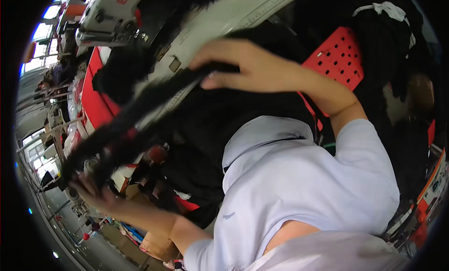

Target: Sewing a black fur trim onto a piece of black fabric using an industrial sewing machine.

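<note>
A long piece of black, furry-looking fabric (pixel 154 100) stretches slantwise between my two hands, blurred by motion. My right hand (pixel 231 65) holds one end above the edge of the pale table, with thumb and fingers closed on it. Out at the lower left, my left hand (pixel 96 194) is at the other end with its fingers curled against the fabric; they are smeared, and the fabric partly hides them. More black cloth (pixel 262 100) lies over my lap.
A white sewing machine (pixel 105 16) stands at the upper left, on a pale table (pixel 224 27) with ruler marks along it. A red perforated plastic seat or crate (pixel 339 55) is at the right, beside heaped dark cloth (pixel 386 46). A cardboard box (pixel 159 245) sits low on the left.
</note>
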Demonstrator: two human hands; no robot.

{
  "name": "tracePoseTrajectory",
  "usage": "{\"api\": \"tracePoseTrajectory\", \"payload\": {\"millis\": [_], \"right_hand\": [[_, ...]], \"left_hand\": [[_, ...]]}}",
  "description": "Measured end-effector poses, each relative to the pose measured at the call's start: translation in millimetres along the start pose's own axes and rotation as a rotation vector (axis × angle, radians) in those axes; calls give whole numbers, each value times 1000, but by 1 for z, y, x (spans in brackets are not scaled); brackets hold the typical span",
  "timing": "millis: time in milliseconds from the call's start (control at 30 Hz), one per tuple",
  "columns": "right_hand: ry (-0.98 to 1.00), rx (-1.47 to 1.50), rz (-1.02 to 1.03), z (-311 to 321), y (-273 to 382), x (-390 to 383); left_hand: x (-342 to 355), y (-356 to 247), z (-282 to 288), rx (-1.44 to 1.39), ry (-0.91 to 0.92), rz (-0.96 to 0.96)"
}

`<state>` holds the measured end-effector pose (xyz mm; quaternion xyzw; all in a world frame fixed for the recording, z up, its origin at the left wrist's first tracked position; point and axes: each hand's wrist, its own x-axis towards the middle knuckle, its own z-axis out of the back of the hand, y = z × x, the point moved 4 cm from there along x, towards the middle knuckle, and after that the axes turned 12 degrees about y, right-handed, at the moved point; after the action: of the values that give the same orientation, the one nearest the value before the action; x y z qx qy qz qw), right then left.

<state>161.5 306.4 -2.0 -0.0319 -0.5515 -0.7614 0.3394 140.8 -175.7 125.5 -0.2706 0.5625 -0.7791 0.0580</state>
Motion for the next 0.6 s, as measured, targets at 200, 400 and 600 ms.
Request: {"api": "tracePoseTrajectory", "payload": {"millis": [200,400,600], "right_hand": [[124,-437,-457,-110,-96,-127],[196,-4,-482,-133,-82,-88],[961,1492,-869,-277,-22,-14]], "left_hand": [[-93,119,195,291,145,645],[-148,112,92,179,361,668],[-142,2,34,-539,564,281]]}}
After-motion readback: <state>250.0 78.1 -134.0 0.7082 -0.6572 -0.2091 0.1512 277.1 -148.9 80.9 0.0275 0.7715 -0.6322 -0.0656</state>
